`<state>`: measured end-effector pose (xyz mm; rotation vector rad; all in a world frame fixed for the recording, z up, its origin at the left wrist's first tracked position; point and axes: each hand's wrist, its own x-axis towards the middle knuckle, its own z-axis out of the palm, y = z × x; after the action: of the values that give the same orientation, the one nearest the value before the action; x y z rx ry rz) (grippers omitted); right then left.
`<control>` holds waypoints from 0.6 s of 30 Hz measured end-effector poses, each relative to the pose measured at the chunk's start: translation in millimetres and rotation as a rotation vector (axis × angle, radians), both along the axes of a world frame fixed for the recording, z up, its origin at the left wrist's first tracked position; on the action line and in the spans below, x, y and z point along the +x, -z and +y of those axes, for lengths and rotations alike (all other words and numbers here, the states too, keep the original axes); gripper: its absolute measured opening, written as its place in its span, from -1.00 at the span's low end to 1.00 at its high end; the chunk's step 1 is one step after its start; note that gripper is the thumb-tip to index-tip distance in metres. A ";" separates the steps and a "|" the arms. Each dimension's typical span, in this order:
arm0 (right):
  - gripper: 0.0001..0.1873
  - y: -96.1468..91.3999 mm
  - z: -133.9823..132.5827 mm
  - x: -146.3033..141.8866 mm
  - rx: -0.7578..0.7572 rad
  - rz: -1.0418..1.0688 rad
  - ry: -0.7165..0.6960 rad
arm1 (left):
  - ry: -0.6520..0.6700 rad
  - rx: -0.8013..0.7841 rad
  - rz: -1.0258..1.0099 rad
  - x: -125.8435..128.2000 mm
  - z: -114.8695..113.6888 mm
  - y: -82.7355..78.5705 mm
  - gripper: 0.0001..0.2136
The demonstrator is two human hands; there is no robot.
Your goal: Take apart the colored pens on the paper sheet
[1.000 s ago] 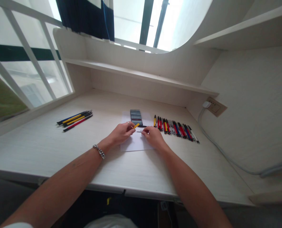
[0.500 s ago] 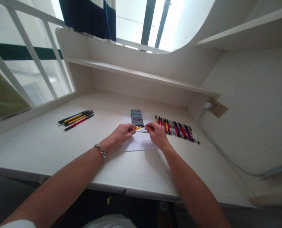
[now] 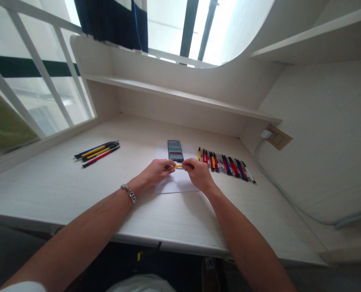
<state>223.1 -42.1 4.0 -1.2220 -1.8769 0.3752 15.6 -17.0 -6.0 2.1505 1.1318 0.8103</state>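
Over the white paper (image 3: 174,184), my left hand (image 3: 158,171) pinches the left end of a yellow pen (image 3: 177,166). The fingers of my right hand (image 3: 198,172) close on the pen's right end, hiding its tip. Just beyond my fingers lies a flat grey-black case or box (image 3: 175,150), its kind unclear. A thin dark piece on the paper is mostly covered by my right hand. To the right of that hand runs a row of several pens (image 3: 226,164) in red, black, yellow, blue and white.
Several more pens (image 3: 98,153) lie in a group on the left of the white desk (image 3: 132,134). A low shelf (image 3: 180,95) spans the back. On the right wall, a plug sits in the socket (image 3: 278,138), with a grey cable (image 3: 278,184) running down from it.
My right hand has moved slightly left toward my left hand. The dark part that showed at the pen's right end is now covered or inside the yellow barrel; I cannot tell which.
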 end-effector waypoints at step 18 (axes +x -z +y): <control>-0.84 8.9 21.3 28.0 -0.194 -0.342 0.194 | -0.042 0.046 -0.101 -0.1 0.3 -0.4 -0.84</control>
<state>251.0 -20.9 -4.8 -1.6715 -2.0170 0.2582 15.5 -16.7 -5.5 2.1039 1.1206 0.9614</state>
